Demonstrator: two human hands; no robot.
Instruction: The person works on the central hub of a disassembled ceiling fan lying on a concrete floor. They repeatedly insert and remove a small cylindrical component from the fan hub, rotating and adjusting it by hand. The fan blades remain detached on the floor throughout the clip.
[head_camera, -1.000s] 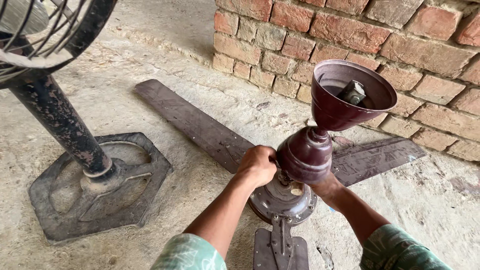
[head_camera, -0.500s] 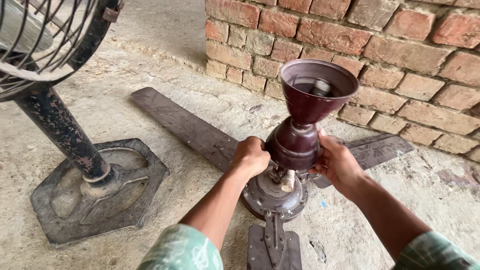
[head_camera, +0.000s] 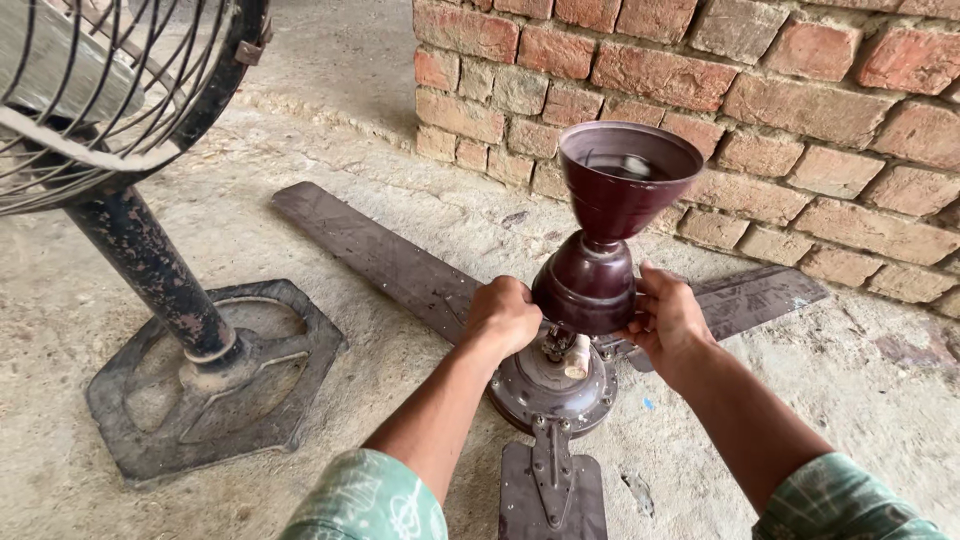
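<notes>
A dark brown ceiling fan lies on the concrete floor with its round motor housing (head_camera: 552, 388) facing up and its blades (head_camera: 372, 250) spread out flat. Above the motor stand two maroon canopy cups on the rod: a lower rounded cup (head_camera: 586, 283) and an upper flared cup (head_camera: 626, 178) that opens upward. My left hand (head_camera: 502, 314) grips the left side of the lower cup, just above the motor. My right hand (head_camera: 668, 320) holds the cup's right side, fingers wrapped against it. A small pale part (head_camera: 577, 357) shows under the cup.
A rusty pedestal fan stands at the left, with its wire cage (head_camera: 110, 90), black pole (head_camera: 150, 270) and flat metal base (head_camera: 215, 375). A red brick wall (head_camera: 760, 100) rises right behind the ceiling fan.
The view has shifted and the cups stand more upright. My right hand came up from under the lower cup and now holds its right side. My left hand stays at its left.
</notes>
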